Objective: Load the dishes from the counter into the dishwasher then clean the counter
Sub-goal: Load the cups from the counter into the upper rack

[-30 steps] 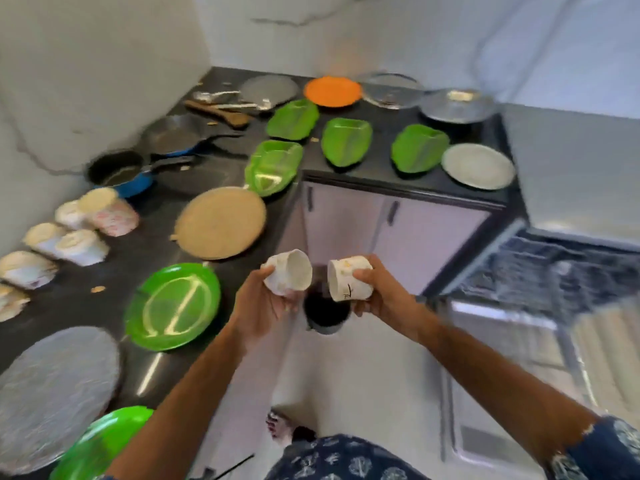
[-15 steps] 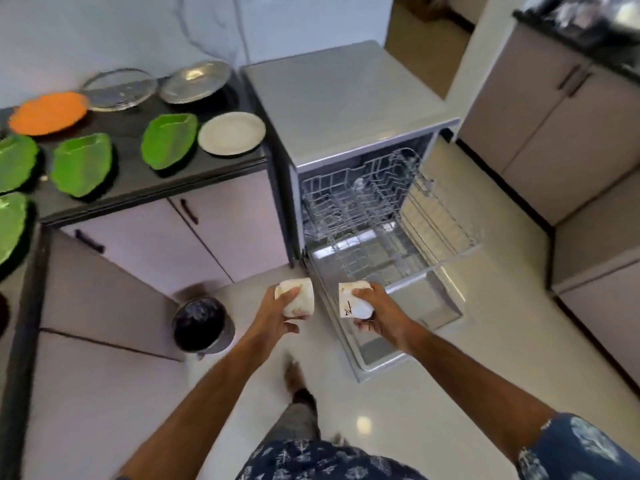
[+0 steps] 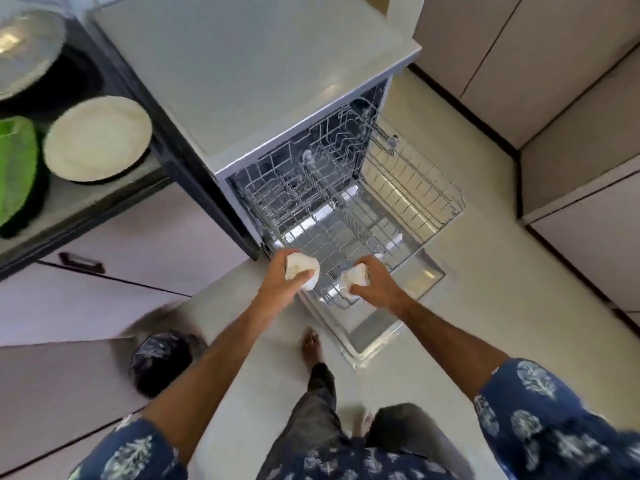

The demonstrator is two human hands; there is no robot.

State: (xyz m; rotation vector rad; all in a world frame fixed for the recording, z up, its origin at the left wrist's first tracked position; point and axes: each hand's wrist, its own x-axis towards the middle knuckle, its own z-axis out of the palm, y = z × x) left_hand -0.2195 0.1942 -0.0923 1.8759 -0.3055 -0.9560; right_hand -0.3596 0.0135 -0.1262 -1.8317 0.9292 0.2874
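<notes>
Pale kitchen floor [image 3: 467, 323] lies under an open dishwasher [image 3: 263, 84] with its wire rack [image 3: 346, 209] pulled out. Each grip is curled round a small white cup: the left hand [image 3: 280, 285] holds one cup [image 3: 300, 267] at the rack's near left corner, the right hand [image 3: 377, 289] holds the other cup [image 3: 354, 279] over the rack's front edge. On the dark surface [image 3: 69, 202] to the left rest a white plate [image 3: 97, 138], a green dish [image 3: 15, 168] and a steel plate [image 3: 24, 50]. A dark bin [image 3: 162, 358] stands on the floor.
</notes>
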